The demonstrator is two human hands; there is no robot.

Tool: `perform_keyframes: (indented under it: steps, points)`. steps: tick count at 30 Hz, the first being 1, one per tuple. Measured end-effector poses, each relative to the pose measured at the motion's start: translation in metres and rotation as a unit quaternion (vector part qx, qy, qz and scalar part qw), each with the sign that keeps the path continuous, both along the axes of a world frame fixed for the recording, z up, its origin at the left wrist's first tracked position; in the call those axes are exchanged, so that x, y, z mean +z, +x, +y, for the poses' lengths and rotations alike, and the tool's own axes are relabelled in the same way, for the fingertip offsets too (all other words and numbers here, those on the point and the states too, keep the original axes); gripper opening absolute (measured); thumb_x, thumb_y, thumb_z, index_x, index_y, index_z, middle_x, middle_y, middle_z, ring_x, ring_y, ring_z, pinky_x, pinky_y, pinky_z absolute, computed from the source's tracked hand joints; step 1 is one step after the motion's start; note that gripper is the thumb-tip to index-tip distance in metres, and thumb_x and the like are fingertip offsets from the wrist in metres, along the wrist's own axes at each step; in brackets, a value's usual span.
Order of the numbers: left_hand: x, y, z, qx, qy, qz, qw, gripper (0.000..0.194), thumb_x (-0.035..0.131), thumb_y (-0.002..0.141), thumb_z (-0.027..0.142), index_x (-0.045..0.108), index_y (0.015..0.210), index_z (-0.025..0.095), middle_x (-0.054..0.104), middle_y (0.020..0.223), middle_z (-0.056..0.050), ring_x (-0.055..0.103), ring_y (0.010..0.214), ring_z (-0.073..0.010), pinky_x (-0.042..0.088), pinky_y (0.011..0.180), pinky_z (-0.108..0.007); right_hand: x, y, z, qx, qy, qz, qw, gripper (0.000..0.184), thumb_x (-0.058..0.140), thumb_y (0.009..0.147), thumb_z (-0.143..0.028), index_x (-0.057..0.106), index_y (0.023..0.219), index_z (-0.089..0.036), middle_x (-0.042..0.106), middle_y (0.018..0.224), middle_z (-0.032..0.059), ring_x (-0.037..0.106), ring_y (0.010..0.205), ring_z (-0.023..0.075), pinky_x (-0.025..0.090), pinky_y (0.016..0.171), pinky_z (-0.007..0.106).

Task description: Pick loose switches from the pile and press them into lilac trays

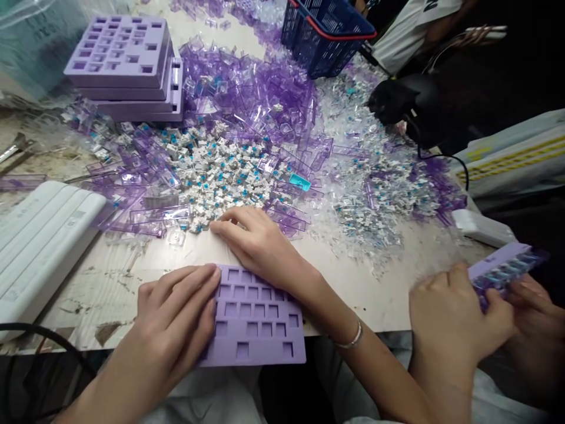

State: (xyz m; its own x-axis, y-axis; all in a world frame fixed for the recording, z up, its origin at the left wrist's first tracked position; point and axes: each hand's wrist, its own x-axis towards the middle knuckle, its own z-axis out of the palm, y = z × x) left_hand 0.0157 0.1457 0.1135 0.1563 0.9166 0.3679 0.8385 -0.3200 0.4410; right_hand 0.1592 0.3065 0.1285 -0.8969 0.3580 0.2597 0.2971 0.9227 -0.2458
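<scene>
My left hand (pixel 176 321) grips the left side of a light purple tray (pixel 265 347) with rows of square recesses. The tray lies tilted at the table's near edge, partly over my lap. Above its top edge, my right hand (pixel 260 241) reaches to the near rim of a pile of small white pieces with blue parts (pixel 220 171), which look like keyboard switches. Its fingers are bent together at the pile; whatever lies between the fingertips is hidden. Clear purple plastic pieces (pixel 265 100) are heaped behind the switches, and a turquoise piece (pixel 300 182) rests at their right.
Stacked purple trays (pixel 119 59) stand at the back left, with a white power strip (pixel 53 235) nearer. A blue basket (pixel 326 35) sits at the back. On the right, another person's hands (pixel 454 318) hold a purple tray with clear parts (pixel 503 268). A white box (pixel 483 228) lies near them.
</scene>
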Motion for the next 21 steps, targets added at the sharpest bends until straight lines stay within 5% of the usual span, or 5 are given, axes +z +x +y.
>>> perform_keyframes:
  steps: [7, 11, 21]
  points:
    - [0.001, 0.002, 0.001, 0.007, 0.027, 0.000, 1.000, 0.036, 0.048, 0.094, 0.011, 0.050, 0.130, 0.008, 0.060, 0.128, -0.012, 0.049, 0.121, -0.0241, 0.036, 0.093, -0.038, 0.027, 0.025, -0.019, -0.034, -0.205, 0.094, 0.974, 0.021, 0.052, 0.094, -0.012, 0.056, 0.114, -0.017, 0.063, 0.107, 0.0071, 0.057, 0.105, 0.0161, 0.045, 0.093, 0.031]
    - [0.002, 0.003, 0.001, 0.025, 0.020, -0.015, 0.999, 0.036, 0.047, 0.095, 0.012, 0.050, 0.130, 0.007, 0.061, 0.127, -0.013, 0.050, 0.121, -0.0246, 0.036, 0.097, -0.040, 0.025, 0.034, -0.040, -0.061, -0.314, 0.075, 0.945, 0.015, 0.057, 0.091, -0.011, 0.061, 0.104, -0.018, 0.063, 0.099, 0.0042, 0.058, 0.096, 0.0141, 0.047, 0.086, 0.028]
    - [0.004, 0.002, 0.004, 0.012, 0.039, -0.033, 0.999, 0.029, 0.049, 0.094, 0.011, 0.057, 0.120, 0.002, 0.063, 0.121, -0.014, 0.048, 0.121, -0.0244, 0.033, 0.098, -0.037, 0.016, 0.032, -0.052, -0.143, -0.318, 0.074, 0.934, 0.012, 0.062, 0.088, -0.012, 0.063, 0.096, -0.021, 0.058, 0.099, 0.0040, 0.054, 0.099, 0.0171, 0.045, 0.086, 0.032]
